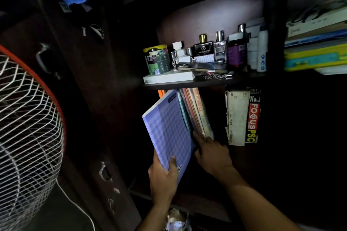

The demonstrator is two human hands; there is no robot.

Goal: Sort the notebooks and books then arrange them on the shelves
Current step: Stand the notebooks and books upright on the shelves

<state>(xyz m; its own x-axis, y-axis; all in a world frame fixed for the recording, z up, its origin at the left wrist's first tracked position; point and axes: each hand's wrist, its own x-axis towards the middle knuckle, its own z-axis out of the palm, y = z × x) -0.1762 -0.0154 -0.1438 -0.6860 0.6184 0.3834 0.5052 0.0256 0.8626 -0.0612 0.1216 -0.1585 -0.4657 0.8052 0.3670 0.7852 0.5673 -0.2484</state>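
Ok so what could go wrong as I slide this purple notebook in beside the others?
The leaning books might topple toward the gap on their right if the right hand lets go. The notebook is held only at its bottom corner by the left hand, so it could slip or bend. Its top edge may catch the shelf above.

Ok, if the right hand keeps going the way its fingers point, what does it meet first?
Nothing new: the right hand fingers already touch the lower edges of the leaning books, just right of the purple notebook. Beyond lies the dark shelf back; depth unclear.
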